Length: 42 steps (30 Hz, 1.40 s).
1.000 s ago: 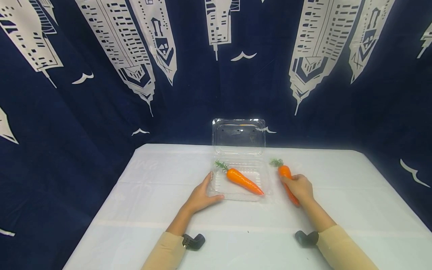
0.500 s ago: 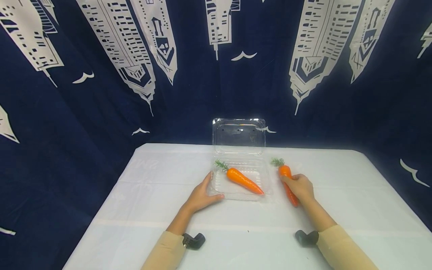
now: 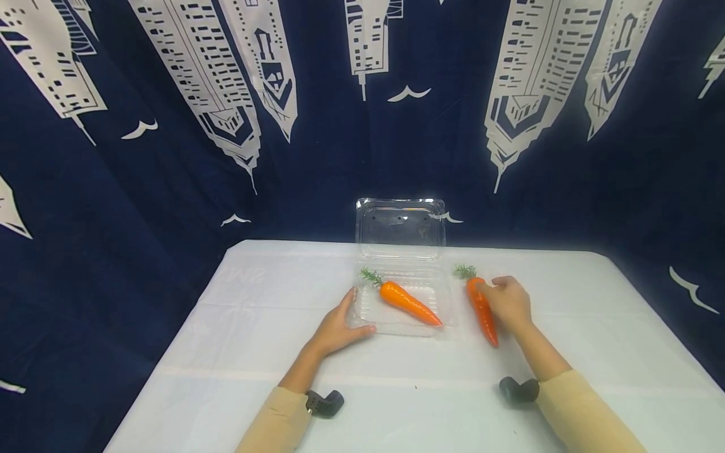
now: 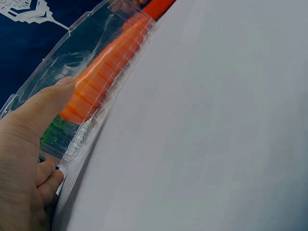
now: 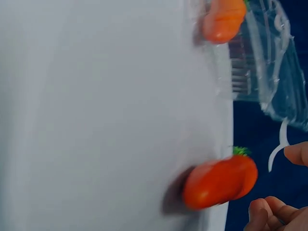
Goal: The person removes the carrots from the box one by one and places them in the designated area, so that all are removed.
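A hinged clear plastic container [image 3: 370, 316] stands with its lid [image 3: 399, 228] raised at the back. Inside it one orange carrot [image 3: 409, 303] with green leafy tops lies diagonally, its tip at the front right. My left hand [image 3: 333, 332] holds the container's near left corner, thumb along the front wall and fingers at the left side. To the right of the container, a second carrot [image 3: 486, 321] lies on the table, tip toward me. Beside its upper part is my right hand [image 3: 511, 305]; in the right wrist view its thumb [image 5: 298, 153] and fingers are spread apart, off the carrot [image 5: 219, 184].
A white cloth [image 3: 272, 283] covers the table [image 3: 419, 409]. Behind its far edge hangs a dark blue curtain [image 3: 323, 163] printed with white buildings and birds. Dark wrist cameras [image 3: 325, 404] sit on both wrists.
My right hand has let go of the second carrot and shifted slightly up and right, leaving it on the table. The left hand and container have stayed in place.
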Motion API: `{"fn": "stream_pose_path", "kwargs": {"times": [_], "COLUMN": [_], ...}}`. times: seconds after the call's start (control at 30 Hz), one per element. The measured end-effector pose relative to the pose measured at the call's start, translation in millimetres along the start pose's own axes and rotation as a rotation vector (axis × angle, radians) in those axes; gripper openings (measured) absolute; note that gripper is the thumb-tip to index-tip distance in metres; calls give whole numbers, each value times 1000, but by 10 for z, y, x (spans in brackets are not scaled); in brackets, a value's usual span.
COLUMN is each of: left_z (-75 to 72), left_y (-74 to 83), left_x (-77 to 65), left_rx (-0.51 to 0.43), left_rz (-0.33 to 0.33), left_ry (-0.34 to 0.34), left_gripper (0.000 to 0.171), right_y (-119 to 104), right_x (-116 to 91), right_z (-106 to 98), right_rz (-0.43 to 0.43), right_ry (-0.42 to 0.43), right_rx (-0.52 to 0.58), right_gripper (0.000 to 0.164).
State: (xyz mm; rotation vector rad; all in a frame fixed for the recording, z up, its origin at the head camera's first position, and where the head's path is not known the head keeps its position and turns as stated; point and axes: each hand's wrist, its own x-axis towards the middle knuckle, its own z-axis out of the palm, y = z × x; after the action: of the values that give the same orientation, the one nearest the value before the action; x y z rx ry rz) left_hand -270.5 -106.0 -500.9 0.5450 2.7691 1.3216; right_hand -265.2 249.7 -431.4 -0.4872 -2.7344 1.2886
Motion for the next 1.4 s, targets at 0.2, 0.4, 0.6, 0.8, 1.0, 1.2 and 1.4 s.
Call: {"fn": "stream_pose_path", "kwargs": {"times": [0.2, 0.4, 0.6, 0.8, 1.0, 1.2, 1.4], "left_z": [8, 8, -1, -1, -2, -9, -14], "left_y": [-17, -12, -2, -13, -9, -5, 2], "left_x": [5, 0, -10, -8, -5, -6, -4], "left_rx": [-6, -16, -17, -19, -19, -20, -16], "left_rz": [-10, -19, -21, -16, -26, -32, -27], "left_ry": [2, 0, -5, -4, -8, -8, -11], "left_gripper": [106, 106, 106, 105, 105, 105, 105], "right_y": [-189, -342, -438, -555, -634, -666, -712], "right_x": [-34, -90, -124, -126, -121, -129, -136], "right_z": [3, 101, 265, 410, 561, 688, 803], "right_rz": [-72, -183, -222, -232, -314, -343, -369], "right_ry": [15, 8, -44, -57, -100, -162, -206], "right_rx": [33, 92, 159, 129, 143, 126, 82], "right_gripper": [58, 49, 46, 47, 43, 45, 42]}}
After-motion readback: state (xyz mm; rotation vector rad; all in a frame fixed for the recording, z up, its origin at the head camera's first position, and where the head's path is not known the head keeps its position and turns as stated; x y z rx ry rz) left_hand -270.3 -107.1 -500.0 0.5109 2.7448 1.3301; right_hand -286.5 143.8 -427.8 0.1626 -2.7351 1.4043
